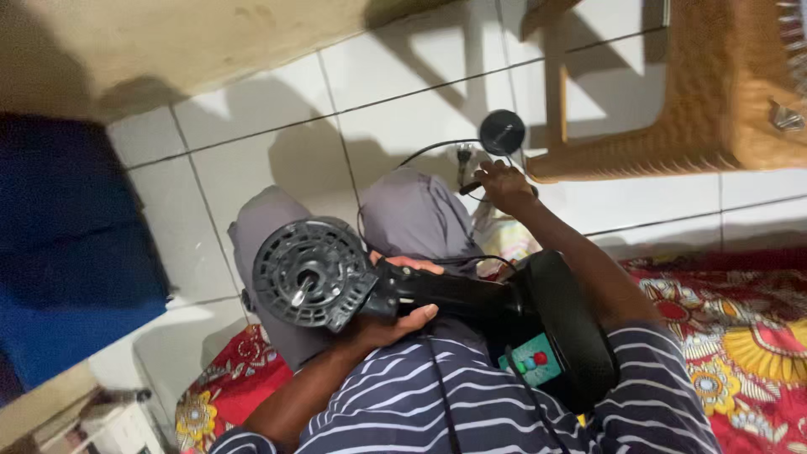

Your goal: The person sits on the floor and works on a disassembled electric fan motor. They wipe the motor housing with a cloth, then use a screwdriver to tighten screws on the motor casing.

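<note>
A black fan body lies across my lap. Its round ribbed motor housing (311, 273) has a bare shaft and points left, and its round base (572, 328) carries a green panel with a red button. My left hand (395, 324) grips the fan's neck from below. My right hand (504, 185) is stretched out over the floor past my knees, closed around a small dark rod-like item (469, 188); I cannot tell what it is. A black round disc (502, 132) lies on the tiles just beyond that hand.
A black cable with a plug (462, 154) curls on the white tiles by my grey-trousered knees. A wicker stool (714, 92) stands at the upper right. A red floral mat (740, 328) lies under me and a dark blue cushion-like bulk (67, 244) fills the left.
</note>
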